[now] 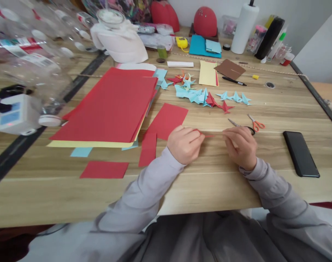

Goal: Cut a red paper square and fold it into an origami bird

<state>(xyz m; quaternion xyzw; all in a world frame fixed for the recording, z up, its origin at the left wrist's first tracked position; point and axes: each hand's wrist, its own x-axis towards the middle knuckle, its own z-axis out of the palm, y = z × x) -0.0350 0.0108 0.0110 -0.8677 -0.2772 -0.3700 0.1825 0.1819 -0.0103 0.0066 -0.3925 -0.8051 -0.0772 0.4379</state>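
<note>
Head view shows both hands resting on the wooden table [209, 182], the left hand [185, 144] and right hand [241, 146] curled with fingers pinched narrow on the two ends of a small folded red paper piece [207, 135], held low just above the table between them. Orange-handled scissors [253, 124] lie just behind the right hand, a black phone [300, 153] lies to its right, and a red paper sheet [167, 120] lies just behind the left hand, with blue and red origami figures [206, 96] farther back.
</note>
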